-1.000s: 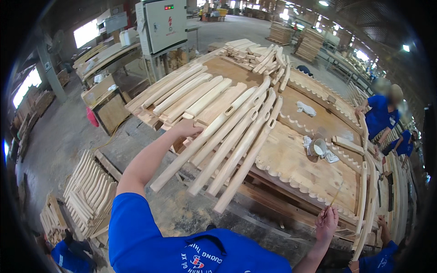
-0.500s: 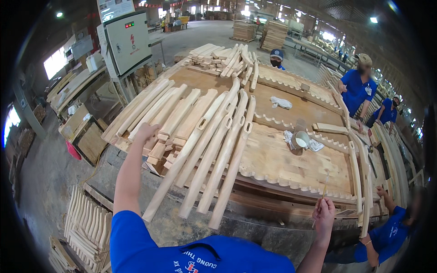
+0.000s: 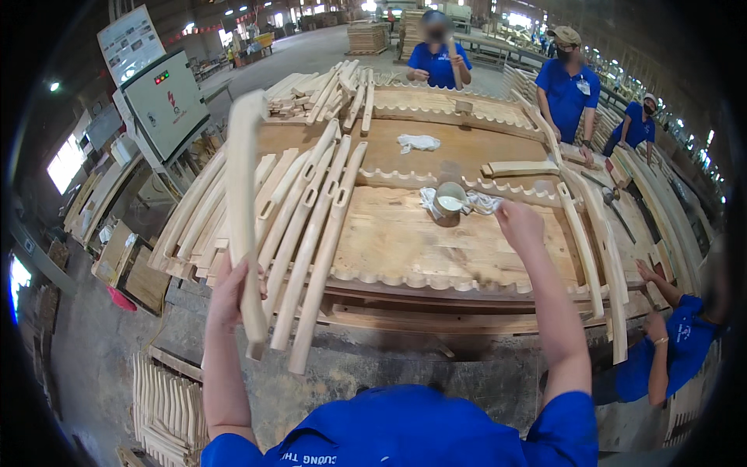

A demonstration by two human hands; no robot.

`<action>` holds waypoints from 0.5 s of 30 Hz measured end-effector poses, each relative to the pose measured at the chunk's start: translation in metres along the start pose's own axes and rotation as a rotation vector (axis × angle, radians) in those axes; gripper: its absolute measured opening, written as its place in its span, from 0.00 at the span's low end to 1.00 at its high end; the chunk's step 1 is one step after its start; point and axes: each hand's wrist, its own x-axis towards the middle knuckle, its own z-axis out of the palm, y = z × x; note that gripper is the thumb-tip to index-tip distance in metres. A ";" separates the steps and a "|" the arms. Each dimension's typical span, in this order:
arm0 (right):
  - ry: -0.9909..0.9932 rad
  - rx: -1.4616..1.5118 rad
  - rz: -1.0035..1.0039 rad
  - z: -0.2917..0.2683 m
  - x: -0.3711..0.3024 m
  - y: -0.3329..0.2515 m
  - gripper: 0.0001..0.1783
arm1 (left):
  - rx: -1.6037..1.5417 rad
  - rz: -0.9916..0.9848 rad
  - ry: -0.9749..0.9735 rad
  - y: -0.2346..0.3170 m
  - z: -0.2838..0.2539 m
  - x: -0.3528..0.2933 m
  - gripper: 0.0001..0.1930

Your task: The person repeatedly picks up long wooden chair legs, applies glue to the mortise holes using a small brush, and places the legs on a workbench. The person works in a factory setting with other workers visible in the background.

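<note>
My left hand (image 3: 227, 294) is wrapped round the lower part of a long, slightly bent wooden post (image 3: 243, 187), lifted upright in front of the stack. My right hand (image 3: 520, 226) is closed in a pinch at the right of a small cup (image 3: 450, 204) of white liquid. Its thin stick, hard to make out now, points toward the cup's mouth. Slotted wooden posts (image 3: 299, 226) lie side by side just right of the lifted one. White rags (image 3: 484, 204) lie beside the cup.
Scalloped wooden rails (image 3: 436, 279) cross the worktable. A white cloth (image 3: 418, 143) lies farther back, near piled wood pieces (image 3: 299, 97). Co-workers stand at the far side (image 3: 440, 58) and right (image 3: 572, 86); another person (image 3: 669, 342) is close at right. An electrical cabinet (image 3: 165, 105) stands left.
My left hand has taken hold of a post and raised it from the stack. My right hand has moved from the table's near edge to beside the cup. The view has shifted right.
</note>
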 end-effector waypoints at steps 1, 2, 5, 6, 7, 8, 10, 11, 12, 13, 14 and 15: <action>0.022 -0.096 -0.103 0.006 0.022 0.003 0.07 | 0.035 -0.025 0.023 -0.009 0.015 -0.005 0.20; 0.046 -0.196 -0.203 0.011 0.041 0.006 0.06 | 0.067 -0.051 0.041 -0.020 0.033 -0.007 0.20; -0.109 -0.331 -0.325 0.015 0.081 -0.014 0.07 | 0.030 -0.103 -0.059 -0.071 0.088 -0.041 0.22; -0.155 -0.381 -0.359 0.017 0.088 -0.021 0.08 | 0.032 -0.143 -0.114 -0.085 0.106 -0.053 0.23; -0.196 -0.408 -0.392 0.020 0.092 -0.028 0.08 | -0.035 -0.198 -0.144 -0.098 0.123 -0.066 0.24; -0.233 -0.435 -0.428 0.022 0.097 -0.035 0.08 | -0.104 -0.251 -0.171 -0.110 0.140 -0.079 0.24; -0.241 -0.389 -0.441 0.028 0.105 -0.031 0.08 | -0.259 -0.299 -0.234 -0.128 0.169 -0.101 0.25; -0.220 -0.312 -0.418 0.038 0.105 -0.023 0.08 | -0.326 -0.327 -0.268 -0.136 0.182 -0.107 0.26; -0.199 -0.234 -0.394 0.047 0.106 -0.015 0.08 | -0.391 -0.354 -0.303 -0.143 0.192 -0.111 0.27; -0.231 -0.151 -0.338 0.056 0.107 -0.008 0.09 | -0.371 -0.366 -0.320 -0.154 0.199 -0.113 0.29; -0.266 -0.072 -0.281 0.063 0.108 0.003 0.10 | -0.402 -0.388 -0.320 -0.163 0.205 -0.115 0.29; -0.301 0.007 -0.223 0.070 0.108 0.014 0.10 | -0.433 -0.409 -0.322 -0.171 0.210 -0.117 0.29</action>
